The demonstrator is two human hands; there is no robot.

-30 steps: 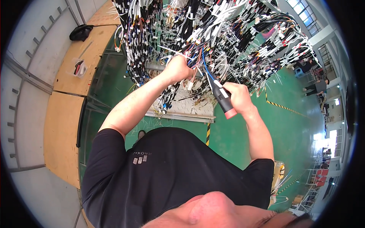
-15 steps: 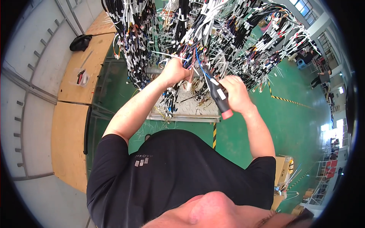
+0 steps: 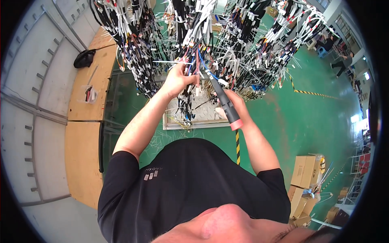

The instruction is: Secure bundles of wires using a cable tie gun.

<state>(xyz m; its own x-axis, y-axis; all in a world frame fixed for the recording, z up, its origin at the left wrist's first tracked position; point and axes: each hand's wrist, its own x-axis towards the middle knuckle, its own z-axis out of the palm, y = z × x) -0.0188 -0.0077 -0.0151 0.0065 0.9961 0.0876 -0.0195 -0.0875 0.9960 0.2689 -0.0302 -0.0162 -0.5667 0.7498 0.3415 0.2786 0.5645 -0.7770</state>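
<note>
My left hand (image 3: 177, 81) is closed round the lower part of a hanging wire bundle (image 3: 197, 60), with red, brown and blue strands beside its fingers. A thin white cable tie (image 3: 172, 62) sticks out to the left just above that hand. In my right hand (image 3: 238, 102) is a long black hand-held tool (image 3: 224, 99) with a coral-red end cap. The tool slants, its narrow tip up by the wires and its red end toward me. My right fingers are partly hidden behind it. A white connector (image 3: 198, 91) hangs below my left hand.
Thick hanging wire harnesses (image 3: 139, 60) crowd the far side, more of them (image 3: 259, 52) to the right. Below them lies a pale tray (image 3: 210, 119) with wire ends. A wooden bench (image 3: 83, 141) runs along the left; cardboard boxes (image 3: 304, 172) stand at right. People are far right.
The tool and my right hand have shifted left, and the tool now shows more of its length. My left hand has moved slightly left, still holding the wires. The whole view has shifted a little.
</note>
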